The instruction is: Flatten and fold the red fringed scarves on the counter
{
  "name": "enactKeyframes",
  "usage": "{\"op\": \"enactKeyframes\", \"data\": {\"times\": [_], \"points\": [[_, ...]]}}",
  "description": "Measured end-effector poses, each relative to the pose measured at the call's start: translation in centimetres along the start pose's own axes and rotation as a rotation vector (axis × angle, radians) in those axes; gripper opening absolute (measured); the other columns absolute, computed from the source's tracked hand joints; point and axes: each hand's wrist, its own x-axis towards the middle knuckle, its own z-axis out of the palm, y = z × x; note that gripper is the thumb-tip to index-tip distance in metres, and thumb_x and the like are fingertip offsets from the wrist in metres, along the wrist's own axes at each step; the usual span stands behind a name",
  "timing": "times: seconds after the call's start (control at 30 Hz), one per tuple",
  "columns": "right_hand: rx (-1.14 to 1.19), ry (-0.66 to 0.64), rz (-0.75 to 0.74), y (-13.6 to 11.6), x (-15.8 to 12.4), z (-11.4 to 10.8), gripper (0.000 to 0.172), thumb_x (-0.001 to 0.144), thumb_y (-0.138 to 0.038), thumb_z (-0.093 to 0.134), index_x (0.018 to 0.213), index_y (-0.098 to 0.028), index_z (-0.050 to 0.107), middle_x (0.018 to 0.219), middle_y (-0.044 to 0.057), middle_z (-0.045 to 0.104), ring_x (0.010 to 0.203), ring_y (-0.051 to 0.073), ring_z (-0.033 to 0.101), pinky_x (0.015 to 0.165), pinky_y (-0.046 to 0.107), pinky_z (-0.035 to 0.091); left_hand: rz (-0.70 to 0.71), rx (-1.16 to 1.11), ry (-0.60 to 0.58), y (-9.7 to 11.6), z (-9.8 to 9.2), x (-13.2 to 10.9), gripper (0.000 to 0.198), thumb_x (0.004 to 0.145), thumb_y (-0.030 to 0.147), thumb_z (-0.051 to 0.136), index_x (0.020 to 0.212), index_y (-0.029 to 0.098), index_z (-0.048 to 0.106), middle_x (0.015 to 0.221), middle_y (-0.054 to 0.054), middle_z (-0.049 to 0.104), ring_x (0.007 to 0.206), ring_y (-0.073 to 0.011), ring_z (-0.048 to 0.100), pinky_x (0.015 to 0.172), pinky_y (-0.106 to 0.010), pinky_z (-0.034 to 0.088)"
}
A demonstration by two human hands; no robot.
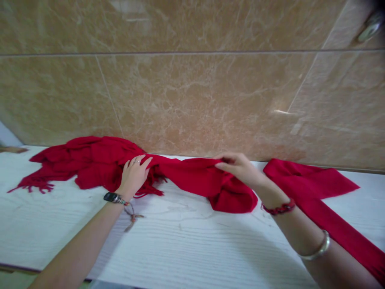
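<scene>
A long red scarf (192,176) with fringed ends lies crumpled along the back of a white wood-grain table (180,245), against a tiled wall. My left hand (135,173) rests flat on the bunched left part of the scarf, fingers stretched out; a watch and a beaded bracelet sit on that wrist. My right hand (237,166) pinches a fold of the scarf near its middle, fingers closed on the cloth. That wrist wears a red bracelet and, higher up, a silver bangle. The scarf's right part runs under my right forearm toward the lower right corner.
A beige marble-tiled wall (192,92) rises directly behind the table. The table's front edge (18,268) shows at lower left. A metal fitting (369,28) sits on the wall at the top right. A small brown object (12,149) lies at the far left edge.
</scene>
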Motion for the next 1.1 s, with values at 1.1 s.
{"op": "enactKeyframes", "data": {"times": [1.1], "points": [[-0.822, -0.378, 0.025, -0.7, -0.7, 1.2, 0.021, 0.075, -0.008, 0.05, 0.085, -0.017, 0.067, 0.088, 0.008, 0.069, 0.083, 0.021, 0.062, 0.077, 0.031, 0.046, 0.458, -0.345, -0.088, 2.8, -1.7, 0.0, 0.033, 0.091, 0.031, 0.035, 0.113, 0.018, 0.057, 0.105, -0.007, 0.064, 0.094, -0.0194, 0.057, 0.092, -0.038, 0.037]]}}
